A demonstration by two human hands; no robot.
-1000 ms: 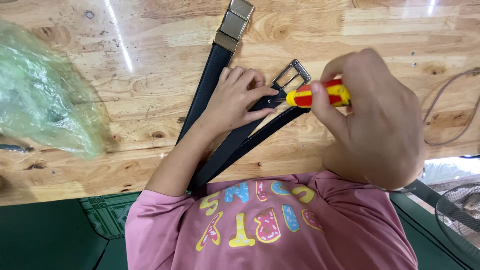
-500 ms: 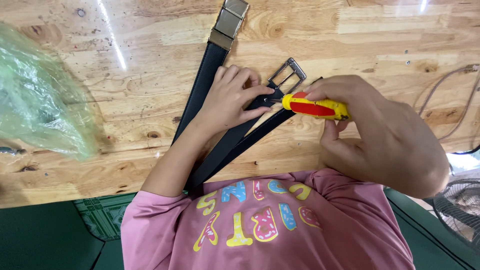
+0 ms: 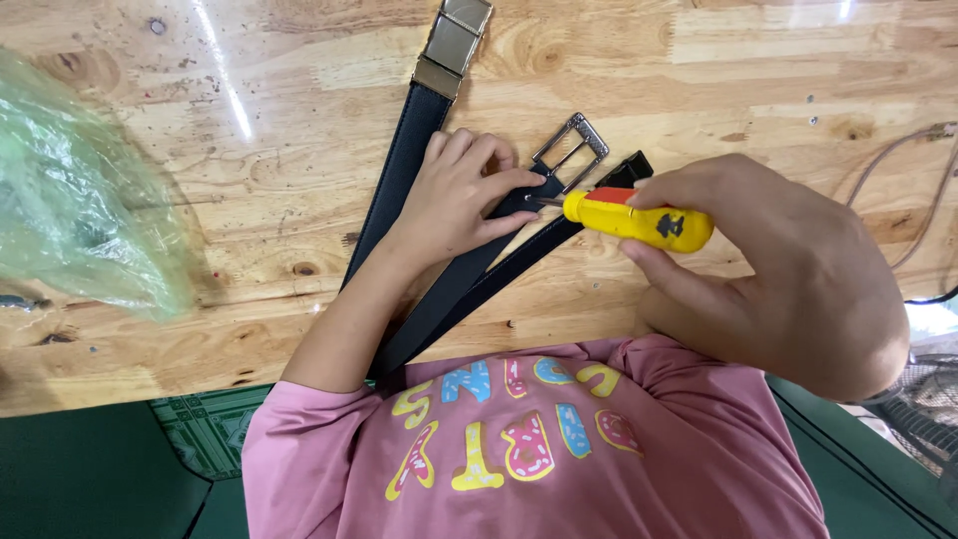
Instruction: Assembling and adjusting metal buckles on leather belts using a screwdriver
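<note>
While left hand (image 3: 461, 195) pins belt (image 3: 469, 269), right hand (image 3: 773, 269) angles screwdriver (image 3: 639, 220) at buckle (image 3: 571, 150).

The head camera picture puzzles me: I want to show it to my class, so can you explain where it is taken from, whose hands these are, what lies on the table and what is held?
The camera sits on the person's head and looks down, so you see their own pink shirt at the bottom and their two bare hands above it. There is no machine here.

The surface is a wooden table. On it lie two black belts: one ends in a gold-coloured buckle, the other carries a silver frame buckle. A crumpled green plastic bag lies at the left edge, and a thin cable at the right.

The left hand presses down on the belt beside the silver buckle. The right hand holds a yellow-handled screwdriver in a closed grip, its metal tip pointing at the belt near that buckle.
</note>
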